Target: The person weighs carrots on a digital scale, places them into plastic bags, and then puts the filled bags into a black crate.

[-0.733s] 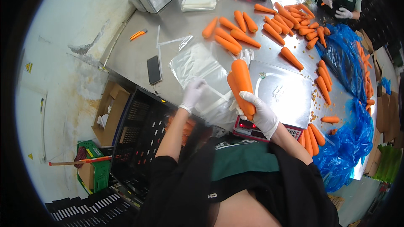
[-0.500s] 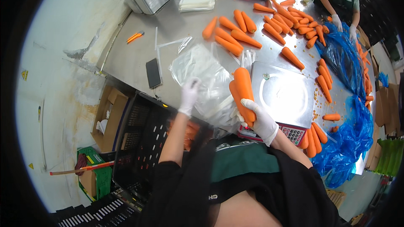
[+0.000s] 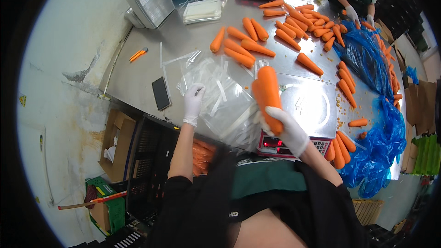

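In my right hand (image 3: 293,133), in a white glove, is a bunch of large carrots (image 3: 267,93), gripped at the lower end and tilted up over the near left edge of a scale's steel platform (image 3: 310,103). My left hand (image 3: 193,103), gloved too, is at the left side of a pile of clear plastic bags (image 3: 225,94). Its fingertips are pinched together; whether bag film is between them cannot be made out. The scale's red front panel (image 3: 274,143) is lit, partly covered by my right hand.
Loose carrots (image 3: 239,56) lie beyond the bags, with more to the right. A phone (image 3: 161,93) and an orange cutter (image 3: 138,54) are on the left. Blue plastic sheeting (image 3: 374,151) drapes the right edge. Across the table, a co-worker's gloved hand (image 3: 353,14) touches blue plastic.
The view has shifted, so the table's contents appear further left. My left fingers now look pinched at the bags' left side. My right hand keeps the carrots, uncovering more of the scale's display.
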The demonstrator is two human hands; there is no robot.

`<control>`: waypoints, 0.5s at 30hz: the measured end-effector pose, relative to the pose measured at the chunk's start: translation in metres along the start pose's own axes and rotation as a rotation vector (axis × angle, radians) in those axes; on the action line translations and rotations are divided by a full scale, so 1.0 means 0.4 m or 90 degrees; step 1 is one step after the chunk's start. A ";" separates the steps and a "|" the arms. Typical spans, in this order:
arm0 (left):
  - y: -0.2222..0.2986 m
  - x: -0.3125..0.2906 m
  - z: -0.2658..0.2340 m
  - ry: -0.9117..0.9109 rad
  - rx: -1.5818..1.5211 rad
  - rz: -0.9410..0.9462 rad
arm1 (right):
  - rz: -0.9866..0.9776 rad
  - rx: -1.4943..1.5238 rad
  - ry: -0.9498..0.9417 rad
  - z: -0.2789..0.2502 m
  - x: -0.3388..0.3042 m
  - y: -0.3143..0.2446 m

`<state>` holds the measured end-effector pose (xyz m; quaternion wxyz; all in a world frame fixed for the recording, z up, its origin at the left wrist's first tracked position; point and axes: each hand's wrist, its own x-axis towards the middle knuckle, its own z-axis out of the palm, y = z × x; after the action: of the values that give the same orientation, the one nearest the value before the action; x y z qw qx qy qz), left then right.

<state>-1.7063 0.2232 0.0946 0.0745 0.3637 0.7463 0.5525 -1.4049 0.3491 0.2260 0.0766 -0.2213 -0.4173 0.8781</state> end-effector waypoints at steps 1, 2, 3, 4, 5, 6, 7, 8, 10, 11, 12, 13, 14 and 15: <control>0.001 -0.002 0.010 -0.006 0.004 -0.012 | 0.039 0.053 0.047 0.007 0.037 0.031; 0.001 0.003 0.025 -0.011 0.006 -0.020 | 0.063 0.089 0.075 0.011 0.077 0.063; 0.001 0.011 0.039 -0.015 0.009 -0.028 | 0.084 0.118 0.078 0.004 0.129 0.106; -0.015 0.016 0.038 0.012 -0.029 -0.047 | 0.118 0.111 0.087 0.001 0.178 0.154; -0.044 0.019 0.023 0.042 -0.063 -0.067 | 0.163 0.119 0.114 0.011 0.212 0.198; -0.055 0.026 0.000 0.071 -0.096 -0.086 | 0.158 0.114 0.102 -0.001 0.247 0.261; -0.028 0.046 -0.017 0.124 -0.093 -0.066 | 0.182 0.073 0.135 -0.005 0.258 0.304; 0.030 0.076 -0.038 0.176 -0.093 -0.044 | 0.205 0.032 0.168 -0.005 0.260 0.329; 0.086 0.111 -0.113 0.261 -0.086 -0.037 | 0.227 0.021 0.132 0.001 0.253 0.343; 0.149 0.120 -0.108 0.259 -0.115 0.032 | 0.245 0.067 0.150 0.001 0.239 0.319; 0.236 0.129 -0.087 0.249 -0.148 0.103 | 0.230 0.059 0.115 -0.006 0.208 0.286; 0.300 0.125 -0.072 0.229 -0.130 0.141 | 0.215 0.051 0.073 -0.013 0.168 0.248; 0.355 0.125 -0.035 0.201 -0.120 0.181 | 0.194 0.045 0.041 -0.029 0.126 0.208; 0.394 0.117 -0.001 0.176 -0.108 0.220 | 0.171 0.035 0.046 -0.038 0.082 0.174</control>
<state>-1.6678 0.2717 0.2470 -0.0939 0.3991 0.6268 0.6626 -1.4238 0.3257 0.1536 -0.0209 -0.3045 -0.3568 0.8829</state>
